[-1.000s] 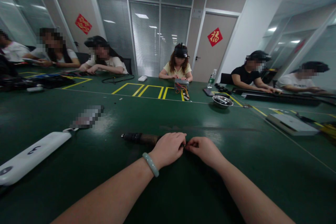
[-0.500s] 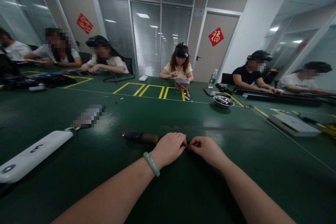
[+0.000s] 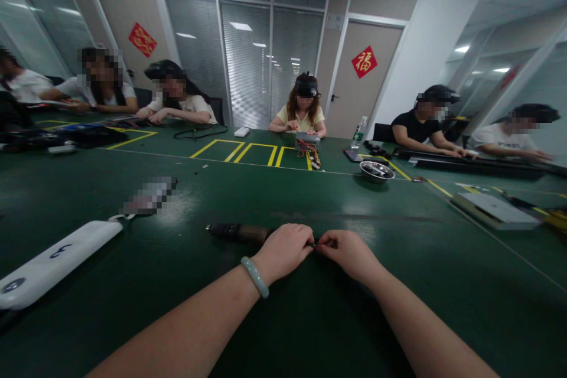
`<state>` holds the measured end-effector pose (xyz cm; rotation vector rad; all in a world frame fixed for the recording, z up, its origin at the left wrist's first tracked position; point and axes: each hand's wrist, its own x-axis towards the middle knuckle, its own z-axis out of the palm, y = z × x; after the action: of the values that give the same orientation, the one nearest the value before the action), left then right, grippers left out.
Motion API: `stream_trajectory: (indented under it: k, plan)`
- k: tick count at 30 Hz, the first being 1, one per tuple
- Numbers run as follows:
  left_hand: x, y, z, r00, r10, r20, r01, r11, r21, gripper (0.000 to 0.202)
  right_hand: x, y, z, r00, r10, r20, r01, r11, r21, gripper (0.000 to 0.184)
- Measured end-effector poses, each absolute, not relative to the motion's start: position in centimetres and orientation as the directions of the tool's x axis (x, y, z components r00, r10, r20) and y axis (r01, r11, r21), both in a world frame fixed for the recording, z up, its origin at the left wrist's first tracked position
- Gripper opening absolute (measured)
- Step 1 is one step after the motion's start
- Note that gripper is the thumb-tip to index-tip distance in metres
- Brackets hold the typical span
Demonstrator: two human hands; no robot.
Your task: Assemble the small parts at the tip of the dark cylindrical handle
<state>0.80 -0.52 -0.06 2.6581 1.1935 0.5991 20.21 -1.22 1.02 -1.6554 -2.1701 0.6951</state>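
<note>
A dark, rod-shaped tool [image 3: 237, 231] lies on the green table [image 3: 283, 331] just in front of me. My left hand [image 3: 283, 251], with a pale green bangle on the wrist, is closed around the tool's right end. My right hand [image 3: 348, 252] is pinched at the tool's tip, fingertips meeting those of the left hand. What the right fingers hold is too small to make out.
A long white device [image 3: 53, 263] lies at the near left. A metal bowl [image 3: 376, 171] stands mid-table, a grey flat panel [image 3: 496, 210] at the right. Several people sit around the far side, working with their own parts. Yellow tape marks the table.
Both hands stay together at the tool's tip with only slight finger movement. The view has shifted a little.
</note>
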Motion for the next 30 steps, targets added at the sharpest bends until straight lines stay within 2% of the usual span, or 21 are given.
stream_trajectory:
  k: [19, 30]
  plan:
    - [1.15, -0.36, -0.34, 0.607, 0.742, 0.285, 0.706, -0.668, 0.237, 0.009, 19.74, -1.18, 0.40, -0.203, 0.979, -0.030, 0.799, 0.148, -0.582, 0.021]
    - [0.91, -0.71, -0.11, 0.596, 0.746, 0.297, 0.699, -0.664, 0.265, 0.011, 19.71, -1.21, 0.28, -0.206, 0.978, -0.033, 0.783, 0.144, -0.605, 0.020]
